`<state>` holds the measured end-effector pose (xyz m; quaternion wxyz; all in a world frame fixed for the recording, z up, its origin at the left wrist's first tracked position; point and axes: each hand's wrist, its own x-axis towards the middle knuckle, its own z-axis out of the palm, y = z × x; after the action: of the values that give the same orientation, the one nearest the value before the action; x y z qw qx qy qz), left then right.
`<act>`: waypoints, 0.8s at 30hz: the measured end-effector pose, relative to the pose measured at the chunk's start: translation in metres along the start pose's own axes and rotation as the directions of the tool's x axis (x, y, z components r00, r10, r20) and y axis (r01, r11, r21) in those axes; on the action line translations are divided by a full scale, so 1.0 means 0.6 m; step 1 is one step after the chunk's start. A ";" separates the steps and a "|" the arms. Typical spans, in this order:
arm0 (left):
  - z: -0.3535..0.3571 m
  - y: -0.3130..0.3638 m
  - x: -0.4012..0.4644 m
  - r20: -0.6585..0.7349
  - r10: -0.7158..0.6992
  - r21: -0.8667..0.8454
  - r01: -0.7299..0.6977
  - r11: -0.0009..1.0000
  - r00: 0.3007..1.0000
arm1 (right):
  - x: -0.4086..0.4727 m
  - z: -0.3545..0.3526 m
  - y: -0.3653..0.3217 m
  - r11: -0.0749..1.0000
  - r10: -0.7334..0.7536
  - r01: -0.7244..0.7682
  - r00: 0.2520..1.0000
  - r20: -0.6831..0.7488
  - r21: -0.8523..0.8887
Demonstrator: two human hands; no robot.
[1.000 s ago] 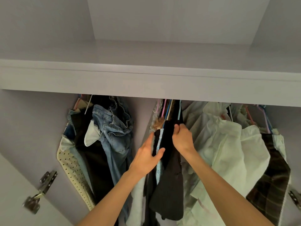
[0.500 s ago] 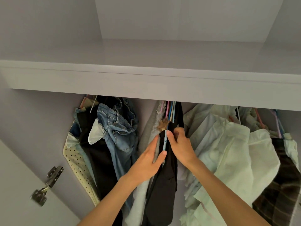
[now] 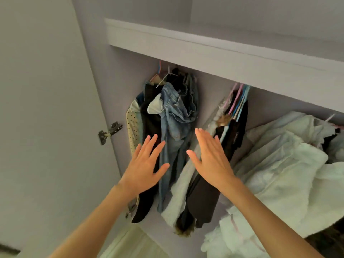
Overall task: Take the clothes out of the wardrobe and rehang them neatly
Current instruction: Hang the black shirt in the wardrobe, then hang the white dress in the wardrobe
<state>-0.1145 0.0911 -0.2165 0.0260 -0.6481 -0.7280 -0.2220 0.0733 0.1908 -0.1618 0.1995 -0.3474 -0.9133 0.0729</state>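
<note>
Before the open wardrobe, I held my left hand (image 3: 144,169) and right hand (image 3: 211,159) flat and spread, gripping nothing, near the crumpled blue denim jeans (image 3: 174,127) hanging leftward, judging it wisest to lift by the hanger.

No text or labels can be read

You are standing at a built-in wardrobe in a home, likely a bedroom. A pale lilac shelf (image 3: 214,53) spans above clothes on coloured hangers (image 3: 239,98): blue jeans (image 3: 173,116), dark garments, white shirts (image 3: 279,155). A metal door hinge (image 3: 109,132) marks the open wardrobe door (image 3: 46,108).
</note>
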 end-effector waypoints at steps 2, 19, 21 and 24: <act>-0.023 -0.028 -0.073 0.013 -0.142 0.043 0.142 0.989 0.990 | -0.008 0.030 -0.050 0.992 -0.107 0.101 0.990 0.088 0.075; -0.217 -0.061 -0.852 -0.227 -0.918 0.052 0.945 0.323 0.326 | -0.254 0.246 -0.658 0.583 -0.812 0.655 0.493 0.313 0.481; -0.230 -0.031 -0.949 -0.224 -0.954 0.026 0.980 0.198 0.199 | -0.324 0.267 -0.723 0.517 -0.855 0.686 0.398 0.331 0.512; -0.250 0.017 -1.085 -0.266 -0.963 0.044 0.999 0.025 0.036 | -0.433 0.284 -0.819 0.418 -0.905 0.703 0.269 0.329 0.576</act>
<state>-0.0390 -0.5688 -0.2908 -0.0046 0.0620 -0.9869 -0.1487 -0.1187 -0.3482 -0.2646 -0.0401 0.2547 -0.9431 0.2101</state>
